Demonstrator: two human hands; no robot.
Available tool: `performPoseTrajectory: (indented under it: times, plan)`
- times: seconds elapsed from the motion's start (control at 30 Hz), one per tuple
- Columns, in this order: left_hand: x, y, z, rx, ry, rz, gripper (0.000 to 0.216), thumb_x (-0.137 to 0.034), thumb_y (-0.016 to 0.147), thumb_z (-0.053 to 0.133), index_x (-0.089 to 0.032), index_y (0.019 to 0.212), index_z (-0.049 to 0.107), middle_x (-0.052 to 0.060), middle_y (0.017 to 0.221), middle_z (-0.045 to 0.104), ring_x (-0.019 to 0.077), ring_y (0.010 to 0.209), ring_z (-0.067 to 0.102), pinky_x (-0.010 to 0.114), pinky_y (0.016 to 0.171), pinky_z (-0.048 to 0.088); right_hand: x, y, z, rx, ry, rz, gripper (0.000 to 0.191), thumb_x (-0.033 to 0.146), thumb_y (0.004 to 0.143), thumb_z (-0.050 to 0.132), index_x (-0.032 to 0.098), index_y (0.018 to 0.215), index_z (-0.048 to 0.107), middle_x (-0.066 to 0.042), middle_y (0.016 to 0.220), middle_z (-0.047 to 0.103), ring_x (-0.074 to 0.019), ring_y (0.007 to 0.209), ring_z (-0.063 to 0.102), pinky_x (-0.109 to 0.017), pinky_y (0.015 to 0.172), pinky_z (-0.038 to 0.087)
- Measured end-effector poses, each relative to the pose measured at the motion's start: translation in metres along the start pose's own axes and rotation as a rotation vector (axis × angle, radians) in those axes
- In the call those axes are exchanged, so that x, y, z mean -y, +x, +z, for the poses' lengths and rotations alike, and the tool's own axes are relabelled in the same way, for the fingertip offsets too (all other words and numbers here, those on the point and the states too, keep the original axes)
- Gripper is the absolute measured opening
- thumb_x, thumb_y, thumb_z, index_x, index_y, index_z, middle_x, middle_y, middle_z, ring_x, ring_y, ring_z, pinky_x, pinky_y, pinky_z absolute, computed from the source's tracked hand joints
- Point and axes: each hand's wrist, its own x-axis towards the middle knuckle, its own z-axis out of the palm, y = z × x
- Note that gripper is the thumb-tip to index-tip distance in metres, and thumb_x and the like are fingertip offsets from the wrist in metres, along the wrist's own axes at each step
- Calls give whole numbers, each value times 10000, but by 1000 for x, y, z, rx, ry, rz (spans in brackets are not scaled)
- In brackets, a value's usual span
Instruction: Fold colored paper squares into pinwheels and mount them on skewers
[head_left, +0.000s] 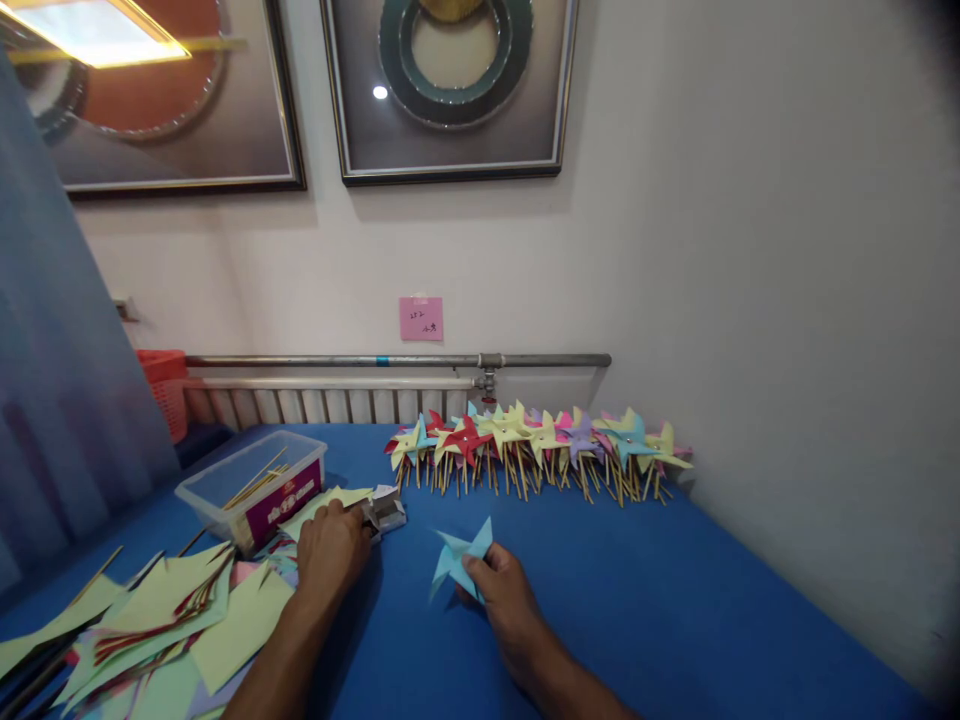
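Note:
My right hand [504,592] pinches a light blue paper pinwheel [459,562] near its centre, thumb on top, above the blue table cover. To the left, my left hand [334,550] reaches down beside a small open grey-white box [388,508], its knuckles bent. Its fingertips are hidden, so what they touch cannot be seen. A pale yellow paper sheet [346,496] lies just behind those fingers. At the lower left, cut paper sheets [244,625] in yellow, green and other colours lie in loose stacks.
A clear plastic tub [251,465] with wooden sticks [259,485] stands at the left. Finished pinwheels [525,430] on sticks lie in a long row near the wall. Behind are a radiator [322,403], a pipe [322,361] and a red basket [166,385]. A blue curtain [67,330] hangs left.

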Motion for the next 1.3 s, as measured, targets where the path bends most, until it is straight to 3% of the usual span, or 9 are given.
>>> performPoseTrajectory:
  times: [0.17, 0.4, 0.63, 0.9, 1.13, 1.3]
  plan:
    - [1, 0, 1, 27, -7, -30, 380, -190, 950, 430, -222, 1100, 778, 150, 1086, 711, 314, 1054, 652, 393, 846, 475, 5, -4, 2, 9, 7, 13, 179, 380, 709, 707, 206, 686, 675, 14, 597, 601, -153, 571, 502, -272, 592, 399]
    - [-1, 1, 4, 61, -2, 111, 455, -73, 913, 375, -216, 1043, 787, 139, 1093, 722, 286, 1054, 673, 368, 867, 485, 6, -6, 3, 4, 23, 26, 173, 367, 719, 704, 199, 759, 707, 17, 627, 612, -155, 596, 522, -271, 611, 422]
    - [4, 3, -3, 170, -27, 0, 336, -302, 921, 484, -172, 1019, 777, 196, 1090, 772, 355, 1039, 721, 426, 858, 509, 4, -5, 3, 6, 40, 11, 157, 355, 713, 714, 199, 724, 697, 6, 634, 625, -158, 601, 529, -274, 623, 436]
    - [8, 5, 1, 207, -79, -41, 375, -231, 933, 406, -173, 981, 773, 219, 1083, 779, 351, 999, 747, 398, 777, 511, -5, 1, 0, 13, 22, -4, 186, 388, 701, 716, 207, 700, 674, 20, 560, 580, -169, 592, 529, -273, 600, 434]
    - [8, 6, 5, 223, -43, -11, 407, -164, 928, 367, -134, 1021, 762, 233, 1105, 770, 363, 1045, 736, 428, 841, 523, 5, -5, 1, 20, -17, -5, 194, 382, 711, 700, 197, 673, 654, 20, 574, 574, -163, 607, 532, -278, 638, 455]
    - [11, 7, 6, 232, -87, -26, 331, -251, 919, 458, -165, 1012, 763, 217, 1121, 769, 385, 1052, 731, 443, 830, 534, 5, -5, 1, 25, 16, 4, 194, 386, 715, 700, 197, 693, 662, 10, 618, 609, -160, 614, 536, -274, 629, 462]
